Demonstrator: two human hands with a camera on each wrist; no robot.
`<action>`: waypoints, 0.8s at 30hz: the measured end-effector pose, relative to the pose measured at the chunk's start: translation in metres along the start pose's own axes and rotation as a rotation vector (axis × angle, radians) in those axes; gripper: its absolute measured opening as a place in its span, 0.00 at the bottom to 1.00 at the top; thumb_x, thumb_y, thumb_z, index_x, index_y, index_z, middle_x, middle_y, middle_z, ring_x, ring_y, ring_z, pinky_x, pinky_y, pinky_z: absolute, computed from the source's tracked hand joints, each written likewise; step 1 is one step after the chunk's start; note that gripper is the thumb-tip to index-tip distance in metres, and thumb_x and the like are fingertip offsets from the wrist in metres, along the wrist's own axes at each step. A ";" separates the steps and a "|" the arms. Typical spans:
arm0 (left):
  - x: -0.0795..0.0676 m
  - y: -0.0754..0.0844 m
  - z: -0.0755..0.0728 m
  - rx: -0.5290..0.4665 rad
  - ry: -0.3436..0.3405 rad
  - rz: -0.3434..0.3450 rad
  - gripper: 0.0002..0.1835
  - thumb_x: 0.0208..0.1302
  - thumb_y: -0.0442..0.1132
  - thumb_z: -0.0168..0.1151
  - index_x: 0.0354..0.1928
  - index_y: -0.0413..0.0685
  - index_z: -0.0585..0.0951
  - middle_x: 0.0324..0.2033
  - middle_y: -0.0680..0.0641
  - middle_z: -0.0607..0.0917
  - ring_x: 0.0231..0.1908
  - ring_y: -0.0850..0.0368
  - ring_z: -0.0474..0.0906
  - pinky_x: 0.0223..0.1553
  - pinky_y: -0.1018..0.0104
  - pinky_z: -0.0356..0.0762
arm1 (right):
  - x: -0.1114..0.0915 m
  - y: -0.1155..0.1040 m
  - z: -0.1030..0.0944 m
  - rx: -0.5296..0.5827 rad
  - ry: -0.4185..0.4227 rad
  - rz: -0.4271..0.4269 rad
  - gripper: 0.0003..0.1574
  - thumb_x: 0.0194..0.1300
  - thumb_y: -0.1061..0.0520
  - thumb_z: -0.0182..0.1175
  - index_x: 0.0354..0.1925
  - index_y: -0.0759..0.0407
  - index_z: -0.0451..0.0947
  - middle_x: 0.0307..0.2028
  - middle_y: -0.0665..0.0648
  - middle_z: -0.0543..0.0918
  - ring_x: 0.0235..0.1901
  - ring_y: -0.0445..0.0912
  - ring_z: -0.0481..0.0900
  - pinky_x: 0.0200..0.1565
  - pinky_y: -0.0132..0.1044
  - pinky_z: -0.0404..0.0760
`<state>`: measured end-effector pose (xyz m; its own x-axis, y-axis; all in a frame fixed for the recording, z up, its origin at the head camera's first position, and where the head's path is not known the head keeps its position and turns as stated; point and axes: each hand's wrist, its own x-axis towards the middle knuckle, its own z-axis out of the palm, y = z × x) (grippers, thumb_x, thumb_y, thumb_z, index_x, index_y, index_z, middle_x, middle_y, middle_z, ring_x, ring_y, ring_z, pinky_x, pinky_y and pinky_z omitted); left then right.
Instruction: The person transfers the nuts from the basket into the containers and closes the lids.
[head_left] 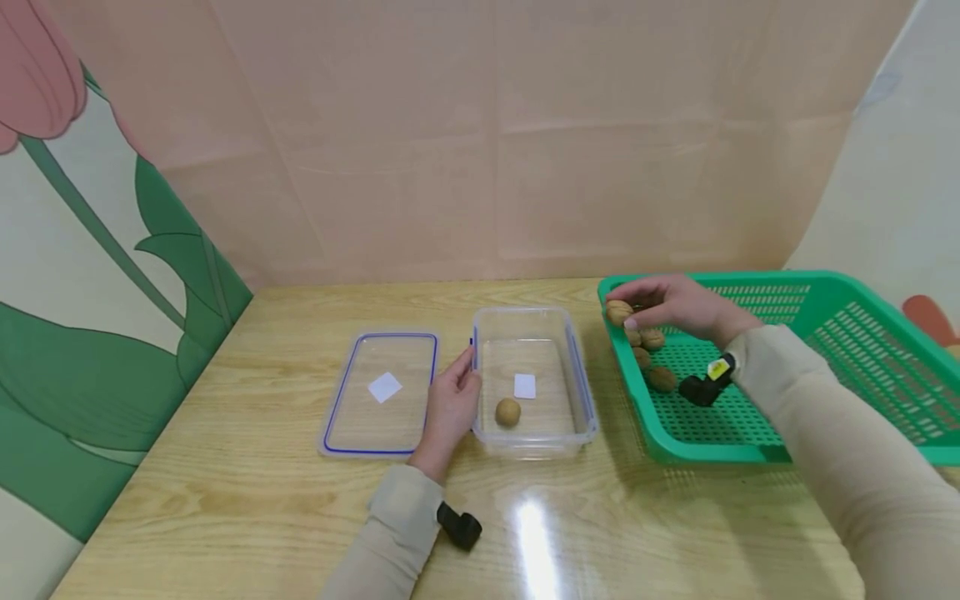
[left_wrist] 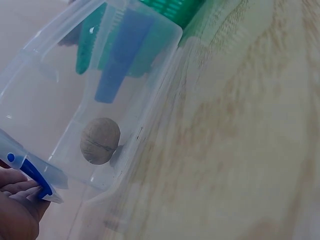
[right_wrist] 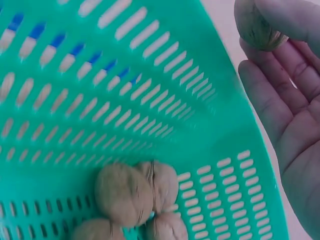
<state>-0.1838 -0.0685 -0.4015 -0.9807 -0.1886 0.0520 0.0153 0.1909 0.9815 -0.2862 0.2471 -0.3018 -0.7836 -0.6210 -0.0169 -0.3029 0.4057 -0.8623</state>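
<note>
In the head view my right hand (head_left: 678, 308) pinches a walnut (head_left: 618, 312) between thumb and fingers at the left rim of the green basket (head_left: 648, 433). Several more walnuts (right_wrist: 125, 194) lie below it, inside the basket. My left hand (head_left: 452, 398) is at the left side of a clear plastic box (head_left: 534, 442), its fingers at a blue-edged side latch (left_wrist: 34, 176) in the left wrist view. Inside the box, one walnut (head_left: 507, 412) sits near the front, close to a white square label (head_left: 525, 386).
A clear lid (head_left: 352, 437) with a blue seal and a white label lies flat on the wooden table (head_left: 225, 483), left of the box. Behind the table hangs a pinkish-beige covering (head_left: 420, 167). A wall with painted flowers and leaves stands at the left.
</note>
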 end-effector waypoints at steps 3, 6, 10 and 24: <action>0.000 0.000 0.000 -0.007 0.003 0.002 0.24 0.63 0.32 0.50 0.62 0.47 0.70 0.61 0.46 0.71 0.61 0.53 0.67 0.60 0.64 0.69 | 0.003 -0.006 0.004 0.017 -0.004 -0.019 0.24 0.58 0.62 0.62 0.54 0.56 0.76 0.43 0.42 0.83 0.44 0.38 0.79 0.46 0.27 0.78; 0.000 0.000 -0.001 -0.015 0.001 0.006 0.24 0.63 0.32 0.50 0.62 0.46 0.69 0.61 0.45 0.71 0.61 0.52 0.67 0.60 0.64 0.69 | 0.006 -0.011 0.008 0.030 -0.009 -0.020 0.23 0.57 0.63 0.63 0.53 0.54 0.77 0.44 0.41 0.83 0.45 0.36 0.79 0.46 0.27 0.79; 0.000 0.000 -0.001 -0.021 -0.001 0.005 0.24 0.63 0.32 0.50 0.62 0.46 0.69 0.61 0.44 0.71 0.61 0.52 0.68 0.59 0.65 0.69 | 0.013 -0.019 0.017 0.003 0.002 0.006 0.25 0.55 0.60 0.65 0.54 0.57 0.76 0.44 0.41 0.82 0.45 0.36 0.79 0.46 0.28 0.79; -0.001 0.000 0.000 -0.019 -0.002 0.018 0.24 0.63 0.32 0.50 0.62 0.46 0.70 0.61 0.45 0.71 0.61 0.53 0.67 0.60 0.64 0.69 | 0.038 -0.053 0.059 0.040 -0.087 -0.022 0.30 0.53 0.60 0.67 0.54 0.66 0.73 0.44 0.48 0.83 0.46 0.41 0.78 0.47 0.33 0.80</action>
<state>-0.1827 -0.0684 -0.4015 -0.9806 -0.1834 0.0697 0.0371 0.1757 0.9837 -0.2675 0.1627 -0.2871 -0.7263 -0.6862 -0.0404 -0.2962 0.3654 -0.8825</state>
